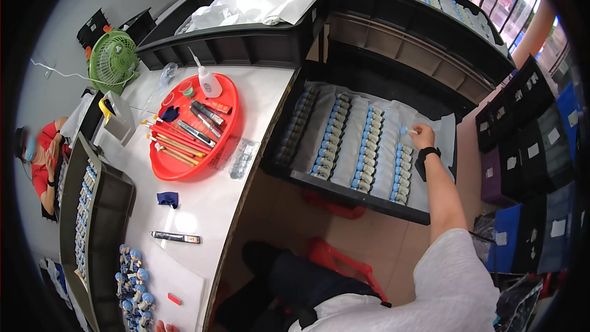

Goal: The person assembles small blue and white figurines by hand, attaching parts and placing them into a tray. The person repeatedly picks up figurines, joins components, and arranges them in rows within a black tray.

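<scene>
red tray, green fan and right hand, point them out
red tray [161, 171], head view, bare lower floor of the tray
green fan [112, 60], head view, middle of its grille
right hand [423, 136], head view, back of the hand

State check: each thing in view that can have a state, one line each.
right hand: closed on a small blue-topped figurine, over the black crate
left hand: only fingertips show at the lower edge, grip cannot be told
black crate: open, rows of figurines lying on white sheet
red tray: loaded with brushes and tools
white squeeze bottle: upright on the tray
green fan: spinning or not, cannot tell
</scene>
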`<state>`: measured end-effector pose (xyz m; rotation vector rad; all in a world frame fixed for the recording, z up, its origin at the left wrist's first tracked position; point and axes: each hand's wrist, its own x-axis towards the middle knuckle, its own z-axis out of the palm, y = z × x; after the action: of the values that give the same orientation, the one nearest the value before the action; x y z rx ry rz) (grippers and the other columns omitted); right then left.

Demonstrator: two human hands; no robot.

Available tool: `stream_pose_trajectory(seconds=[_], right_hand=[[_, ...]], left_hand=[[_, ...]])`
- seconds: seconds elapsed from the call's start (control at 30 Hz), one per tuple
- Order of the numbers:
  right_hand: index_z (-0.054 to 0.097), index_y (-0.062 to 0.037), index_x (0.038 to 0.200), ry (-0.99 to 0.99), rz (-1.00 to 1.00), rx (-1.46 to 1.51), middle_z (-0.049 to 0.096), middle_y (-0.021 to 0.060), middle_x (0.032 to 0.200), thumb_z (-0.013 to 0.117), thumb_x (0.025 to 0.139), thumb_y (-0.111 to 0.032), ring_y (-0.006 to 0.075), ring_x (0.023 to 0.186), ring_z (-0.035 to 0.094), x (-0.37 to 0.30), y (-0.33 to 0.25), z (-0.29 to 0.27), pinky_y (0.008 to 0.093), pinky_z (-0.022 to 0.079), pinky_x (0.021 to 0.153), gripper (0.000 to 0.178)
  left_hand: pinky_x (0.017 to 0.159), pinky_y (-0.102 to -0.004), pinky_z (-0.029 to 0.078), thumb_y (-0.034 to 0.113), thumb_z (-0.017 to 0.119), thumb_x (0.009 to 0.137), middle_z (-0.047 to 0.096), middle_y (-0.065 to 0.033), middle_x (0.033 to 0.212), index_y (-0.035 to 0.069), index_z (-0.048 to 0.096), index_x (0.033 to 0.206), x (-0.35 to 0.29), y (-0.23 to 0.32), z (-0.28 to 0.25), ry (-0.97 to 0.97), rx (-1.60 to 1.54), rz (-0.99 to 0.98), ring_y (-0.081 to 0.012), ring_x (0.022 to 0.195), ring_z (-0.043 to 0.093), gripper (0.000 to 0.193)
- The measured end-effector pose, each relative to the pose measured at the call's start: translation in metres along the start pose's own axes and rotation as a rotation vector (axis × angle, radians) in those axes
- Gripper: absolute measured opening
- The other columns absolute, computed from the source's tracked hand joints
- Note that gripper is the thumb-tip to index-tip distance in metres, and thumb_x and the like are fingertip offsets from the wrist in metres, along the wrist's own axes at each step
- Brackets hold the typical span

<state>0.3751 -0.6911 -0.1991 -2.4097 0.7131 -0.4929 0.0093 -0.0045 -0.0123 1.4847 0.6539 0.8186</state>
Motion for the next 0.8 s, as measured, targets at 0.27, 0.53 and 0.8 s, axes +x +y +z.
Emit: stream_pose_trajectory(seconds=[0.27, 0.53, 0.8], right_hand=[[0.069, -0.0070, 0.081, -0.089, 0.141, -0.173, 0.066, 0.0107, 0.081, 0.071, 0.060, -0.008, 0.0237, 0.078, 0.063, 0.014, 0.051, 0.015, 0.0318, 0.050, 0.073, 0.021], [0.066, -0.0022, 0.090, -0.264, -0.026, 0.011, 0.066, 0.0133, 0.085, 0.063, 0.069, -0.012, 0.0235, 0.080, 0.063, 0.027, 0.095, 0.063, 0.0320, 0.048, 0.074, 0.024], [0.053, 0.0007, 0.113, -0.249, -0.213, 0.061, 0.059, 0.0132, 0.108, 0.060, 0.082, -0.024, 0.0238, 0.097, 0.056, 0.104, 0.142, 0.070, 0.0335, 0.043, 0.085, 0.040]], left_hand=[[0.092, -0.0367, 0.040, 0.003, 0.046, 0.089, 0.047, -0.0182, 0.121, -0.003, 0.044, 0.120, -0.002, 0.004, 0.011, -0.001, 0.027, -0.005, -0.0272, 0.105, 0.049, 0.032], [0.092, -0.0325, 0.040, 0.010, 0.047, 0.090, 0.048, -0.0144, 0.119, -0.002, 0.043, 0.121, 0.014, -0.012, 0.000, -0.002, 0.185, 0.050, -0.0214, 0.106, 0.048, 0.034], [0.073, -0.0202, 0.044, 0.000, 0.058, 0.081, 0.061, -0.0050, 0.090, -0.002, 0.057, 0.106, -0.001, -0.001, 0.013, 0.172, 0.108, -0.026, -0.0092, 0.079, 0.055, 0.025]])
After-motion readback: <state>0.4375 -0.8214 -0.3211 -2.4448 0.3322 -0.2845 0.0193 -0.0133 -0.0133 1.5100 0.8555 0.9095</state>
